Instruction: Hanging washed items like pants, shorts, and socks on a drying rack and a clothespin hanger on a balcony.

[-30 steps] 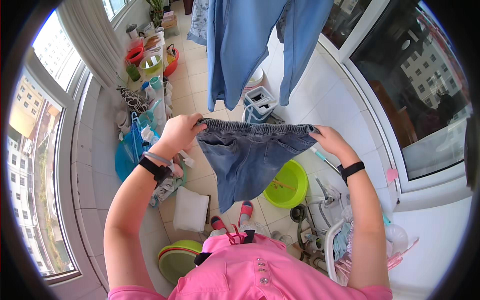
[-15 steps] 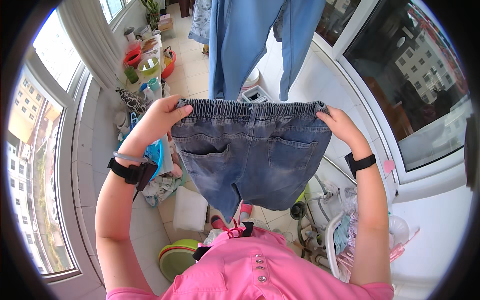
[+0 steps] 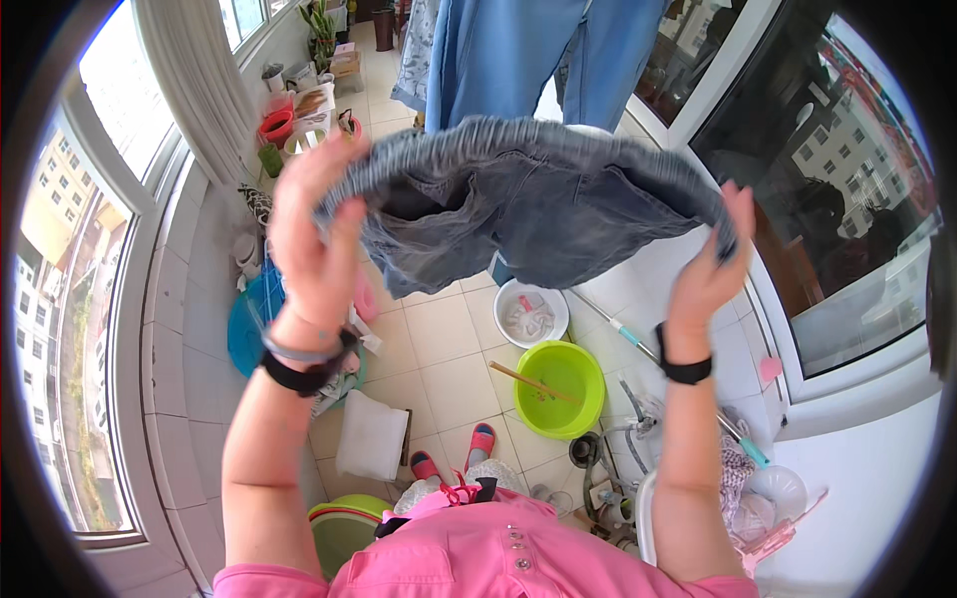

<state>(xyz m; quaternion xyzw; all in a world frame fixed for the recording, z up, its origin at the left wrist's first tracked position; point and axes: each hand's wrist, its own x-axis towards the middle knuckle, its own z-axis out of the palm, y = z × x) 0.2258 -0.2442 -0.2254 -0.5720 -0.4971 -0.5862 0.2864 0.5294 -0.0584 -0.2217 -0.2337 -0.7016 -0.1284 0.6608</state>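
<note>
Head view, looking down over raised arms on a tiled balcony. The left hand (image 3: 317, 234) and right hand (image 3: 710, 261) held a pair of grey-blue denim shorts (image 3: 518, 204) by the waistband, stretched level between them, high above the floor and just near of the blue garments (image 3: 528, 55) hanging on the far side. Each hand's fingers were curled closed on an end of the elastic band, thumb pinching cloth against the other fingers. To do this well, the band would best be kept taut and level and both grips firm, so the cloth neither sags nor slips. Far below stood a lime-green basin (image 3: 560, 389) with a stick, a white basin (image 3: 530, 314) beyond it.
</note>
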